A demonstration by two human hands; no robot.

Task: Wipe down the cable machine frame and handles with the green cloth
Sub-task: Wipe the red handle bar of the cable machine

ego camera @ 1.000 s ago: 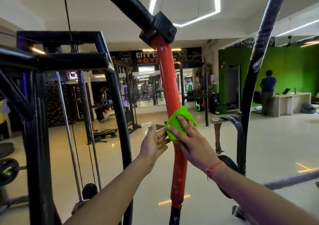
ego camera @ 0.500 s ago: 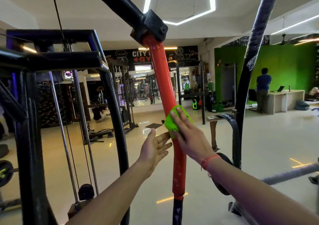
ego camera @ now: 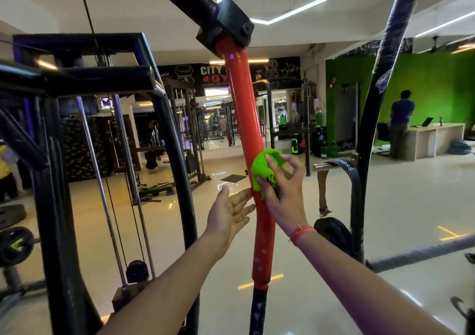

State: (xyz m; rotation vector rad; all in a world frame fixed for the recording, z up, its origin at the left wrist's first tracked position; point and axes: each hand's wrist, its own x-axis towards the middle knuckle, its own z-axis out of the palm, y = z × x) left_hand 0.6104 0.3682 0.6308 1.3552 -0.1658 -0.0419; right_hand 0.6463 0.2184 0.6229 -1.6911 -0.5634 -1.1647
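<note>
Right hand (ego camera: 284, 195) pinches green cloth (ego camera: 264, 171) against red bar (ego camera: 246, 118); left hand (ego camera: 227, 212), fingers straight, touches its left edge; we see open floor (ego camera: 411, 201) rightward.

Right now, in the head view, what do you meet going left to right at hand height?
Black machine frame upright → chrome guide rod → open left hand → red padded bar → green cloth → right hand gripping it → wrapped black curved bar.

Bright ceiling strip light (ego camera: 295, 13), glossy floor (ego camera: 398, 193) glare, fisheye-bent edges.
</note>
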